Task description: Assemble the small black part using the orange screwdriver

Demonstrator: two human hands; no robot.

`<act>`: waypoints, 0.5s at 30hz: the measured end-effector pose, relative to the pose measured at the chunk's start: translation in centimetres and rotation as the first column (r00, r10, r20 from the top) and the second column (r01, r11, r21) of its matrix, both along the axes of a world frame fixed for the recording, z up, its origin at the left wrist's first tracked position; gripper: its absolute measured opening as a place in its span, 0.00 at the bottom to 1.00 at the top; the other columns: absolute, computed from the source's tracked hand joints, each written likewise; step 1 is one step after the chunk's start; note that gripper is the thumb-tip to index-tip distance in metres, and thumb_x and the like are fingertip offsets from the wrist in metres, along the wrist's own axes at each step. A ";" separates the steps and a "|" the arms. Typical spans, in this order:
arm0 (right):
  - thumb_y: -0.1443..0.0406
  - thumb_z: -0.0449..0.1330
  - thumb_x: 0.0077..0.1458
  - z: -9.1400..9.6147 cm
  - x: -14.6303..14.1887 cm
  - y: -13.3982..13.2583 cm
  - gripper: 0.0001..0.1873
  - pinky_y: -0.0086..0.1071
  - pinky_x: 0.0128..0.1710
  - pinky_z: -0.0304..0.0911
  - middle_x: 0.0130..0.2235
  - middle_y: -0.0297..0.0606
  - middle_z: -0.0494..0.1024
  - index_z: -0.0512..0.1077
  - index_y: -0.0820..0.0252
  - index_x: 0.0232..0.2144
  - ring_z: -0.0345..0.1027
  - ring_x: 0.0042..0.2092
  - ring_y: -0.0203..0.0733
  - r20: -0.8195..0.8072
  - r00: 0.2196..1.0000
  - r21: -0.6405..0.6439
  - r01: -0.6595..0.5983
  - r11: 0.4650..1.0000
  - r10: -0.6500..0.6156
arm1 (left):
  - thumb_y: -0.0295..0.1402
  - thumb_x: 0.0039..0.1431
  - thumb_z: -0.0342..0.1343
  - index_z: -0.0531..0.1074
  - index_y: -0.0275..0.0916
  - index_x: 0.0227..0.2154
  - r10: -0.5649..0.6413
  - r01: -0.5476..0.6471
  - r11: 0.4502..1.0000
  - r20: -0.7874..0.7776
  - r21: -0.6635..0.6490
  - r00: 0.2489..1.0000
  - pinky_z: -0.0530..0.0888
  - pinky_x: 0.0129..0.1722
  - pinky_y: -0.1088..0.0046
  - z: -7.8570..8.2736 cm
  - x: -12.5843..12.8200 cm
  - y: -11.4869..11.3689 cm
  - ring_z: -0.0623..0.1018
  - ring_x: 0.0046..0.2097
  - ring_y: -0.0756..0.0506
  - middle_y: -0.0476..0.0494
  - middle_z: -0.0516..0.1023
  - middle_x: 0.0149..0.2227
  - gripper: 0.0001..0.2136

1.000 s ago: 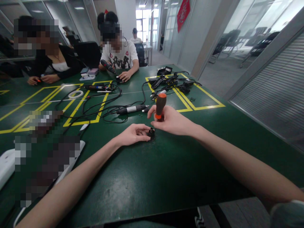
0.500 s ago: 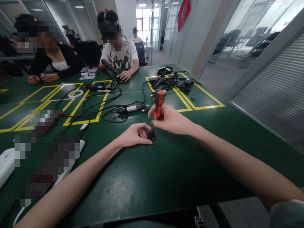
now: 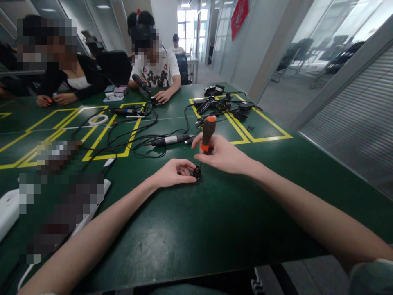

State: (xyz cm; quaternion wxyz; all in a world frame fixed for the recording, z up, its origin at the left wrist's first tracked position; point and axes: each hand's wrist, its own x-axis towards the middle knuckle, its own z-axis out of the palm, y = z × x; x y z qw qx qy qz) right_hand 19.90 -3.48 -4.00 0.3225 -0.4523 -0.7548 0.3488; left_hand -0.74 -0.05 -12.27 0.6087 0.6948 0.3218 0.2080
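On the green table (image 3: pixel 221 229), my left hand (image 3: pixel 173 173) pinches a small round black part (image 3: pixel 197 174) with a short upright tube in its middle. My right hand (image 3: pixel 225 155) is closed round the lower end of a screwdriver (image 3: pixel 209 130) with a grey and orange handle. The screwdriver stands nearly upright, leaning slightly right at the top. Its thin shaft comes down at the right edge of the black part; whether the tip sits in a screw is too small to tell.
Beyond my hands lie an electric screwdriver (image 3: pixel 172 140) and its looped cable. Black cables and adapters (image 3: pixel 215 104) sit at the back right, near small dark screws (image 3: pixel 251 128). A white power strip (image 3: pixel 92 205) is at left. Two people work across the table, one in a white shirt (image 3: pixel 158 71).
The screwdriver handle has tilted and turned slightly to the right. My left thumb has moved up a little against the black part. The view has shifted slightly.
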 end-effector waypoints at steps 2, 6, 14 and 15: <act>0.69 0.59 0.50 -0.1 0.0 0.1 0.10 0.33 0.31 0.55 0.26 0.26 0.65 0.69 0.59 0.38 0.61 0.27 0.37 0.007 1.000 0.014 -0.003 1.000 0.002 | 0.37 0.45 0.75 0.79 0.31 0.43 -0.035 0.036 0.998 0.022 -0.050 0.999 0.77 0.35 0.75 0.1 -0.2 0.3 0.82 0.32 0.49 0.43 0.84 0.33 0.22; 0.69 0.58 0.51 -0.4 -0.1 0.2 0.07 0.33 0.31 0.56 0.26 0.28 0.67 0.69 0.59 0.36 0.61 0.28 0.37 0.032 0.999 0.044 -0.008 0.999 0.007 | 0.40 0.44 0.76 0.80 0.30 0.40 -0.083 0.090 0.987 0.055 -0.131 0.995 0.79 0.36 0.74 0.1 -0.5 0.8 0.83 0.32 0.48 0.40 0.85 0.32 0.23; 0.71 0.57 0.51 -0.2 0.0 0.1 0.09 0.33 0.31 0.56 0.27 0.29 0.67 0.71 0.60 0.37 0.61 0.28 0.37 0.064 0.996 0.045 -0.056 0.997 0.054 | 0.40 0.47 0.75 0.81 0.30 0.39 -0.085 0.093 0.987 0.065 -0.132 0.994 0.81 0.38 0.71 0.0 -0.5 0.9 0.83 0.33 0.47 0.38 0.86 0.34 0.21; 0.71 0.57 0.51 -0.2 0.1 0.1 0.09 0.33 0.32 0.56 0.27 0.29 0.68 0.71 0.60 0.38 0.61 0.29 0.37 0.070 0.996 0.047 -0.060 0.997 0.057 | 0.39 0.50 0.74 0.81 0.30 0.41 -0.087 0.095 0.989 0.070 -0.115 0.994 0.81 0.39 0.70 0.0 -0.6 1.0 0.83 0.33 0.48 0.38 0.86 0.35 0.20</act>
